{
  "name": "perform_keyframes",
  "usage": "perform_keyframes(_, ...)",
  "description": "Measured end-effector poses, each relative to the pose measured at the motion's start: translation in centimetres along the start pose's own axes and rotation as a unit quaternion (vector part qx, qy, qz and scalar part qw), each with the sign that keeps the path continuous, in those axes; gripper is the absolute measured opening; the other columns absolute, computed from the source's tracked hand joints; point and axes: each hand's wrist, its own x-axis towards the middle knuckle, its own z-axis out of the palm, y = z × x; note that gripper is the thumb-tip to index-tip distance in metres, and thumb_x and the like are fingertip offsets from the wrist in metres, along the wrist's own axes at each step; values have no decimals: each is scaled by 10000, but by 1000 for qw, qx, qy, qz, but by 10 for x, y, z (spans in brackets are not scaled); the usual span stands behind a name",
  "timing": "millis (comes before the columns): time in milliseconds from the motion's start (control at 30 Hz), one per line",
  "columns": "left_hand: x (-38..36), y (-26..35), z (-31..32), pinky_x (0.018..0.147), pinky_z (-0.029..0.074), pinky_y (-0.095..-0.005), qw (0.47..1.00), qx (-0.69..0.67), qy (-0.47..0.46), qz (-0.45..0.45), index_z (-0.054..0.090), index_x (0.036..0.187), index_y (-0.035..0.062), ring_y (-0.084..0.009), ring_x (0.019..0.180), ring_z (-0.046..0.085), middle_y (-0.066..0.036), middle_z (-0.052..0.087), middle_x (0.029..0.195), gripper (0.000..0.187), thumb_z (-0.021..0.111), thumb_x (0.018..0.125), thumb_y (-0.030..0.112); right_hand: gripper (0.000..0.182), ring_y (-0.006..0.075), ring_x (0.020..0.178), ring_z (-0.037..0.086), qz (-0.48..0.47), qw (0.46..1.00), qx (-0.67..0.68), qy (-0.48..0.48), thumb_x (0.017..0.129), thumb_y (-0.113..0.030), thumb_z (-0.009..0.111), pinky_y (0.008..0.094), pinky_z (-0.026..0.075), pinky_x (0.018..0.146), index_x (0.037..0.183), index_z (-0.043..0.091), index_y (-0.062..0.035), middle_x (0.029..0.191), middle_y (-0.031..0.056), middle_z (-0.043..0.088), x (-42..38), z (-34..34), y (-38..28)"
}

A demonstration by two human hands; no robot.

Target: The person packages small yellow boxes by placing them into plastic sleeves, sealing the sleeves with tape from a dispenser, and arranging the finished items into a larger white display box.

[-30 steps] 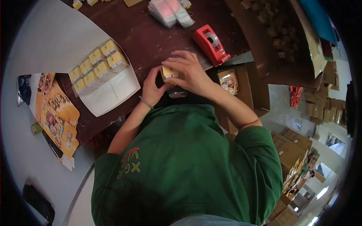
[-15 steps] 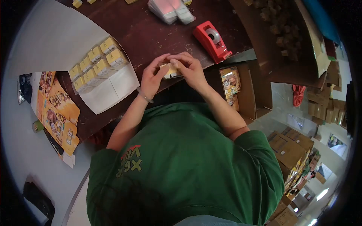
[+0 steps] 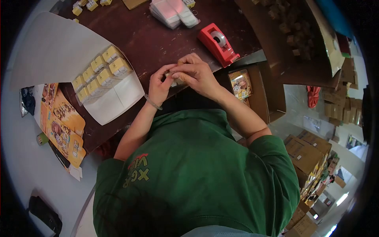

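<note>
My left hand (image 3: 158, 86) and my right hand (image 3: 200, 77) meet at the front edge of the dark red table (image 3: 148, 43). Between them is a small yellow-and-white box (image 3: 179, 81), mostly covered by the fingers. The left fingers are closed on its left side, while the right thumb and fingers pinch at its top. To the left, an open white carton (image 3: 128, 93) holds two rows of similar small yellow boxes (image 3: 104, 77) in clear wrapping. Beyond my right hand stands a red tape dispenser (image 3: 215, 45) with a roll of clear tape.
Clear plastic sleeves (image 3: 169, 14) lie stacked at the back, with loose small boxes (image 3: 91, 5) at the far left. On the right, a cardboard box (image 3: 272, 91) contains printed packs (image 3: 240, 84); a larger carton (image 3: 333, 51) holds many small pieces. Flattened orange printed cartons (image 3: 59, 126) lie left.
My right hand has shifted over the small box, which now shows less between the fingers. The whole view has moved slightly, bringing more loose boxes into sight at the back.
</note>
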Motion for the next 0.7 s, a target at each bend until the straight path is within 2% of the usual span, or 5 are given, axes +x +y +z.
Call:
perform_keyframes(200,-6,-5,-7,966,440,-299,982,-179,-40,-39,525,1309,7,-131,1097,567,-82,617,1208,438,622,918,180,173,211,902,536,48,998,42,19,813,-155,759,328,439,844,970,759,-85,881,46,582,-1,12,8)
perform_keyframes(333,-18,-11,-15,1025,421,-340,994,16,-89,53,458,1356,32,-233,1177,573,-129,605,1236,713,792,756,222,169,183,923,547,116,986,110,-39,801,-133,768,316,457,838,961,761,-80,886,34,584,3,8,17)
perform_keyframes(467,-16,-12,-17,989,459,-346,986,145,-84,3,493,1301,54,-227,1132,603,-123,623,1188,653,793,727,136,147,159,930,567,279,932,204,-112,816,-145,760,307,499,762,944,759,-73,918,41,637,15,0,20)
perform_keyframes(600,-13,-10,-15,960,480,-355,987,140,-65,33,513,1265,56,-230,1105,624,-117,641,1153,613,791,722,117,171,201,993,558,30,997,-72,-26,834,-199,744,359,419,919,969,767,-98,966,34,666,1,-1,-10)
perform_keyframes(700,-16,-4,-12,968,479,-365,986,152,-53,32,524,1250,55,-257,1114,637,-129,654,1154,608,792,708,115,164,218,1022,547,44,999,-16,19,839,-194,735,375,376,963,982,771,-123,984,27,667,-3,12,1)
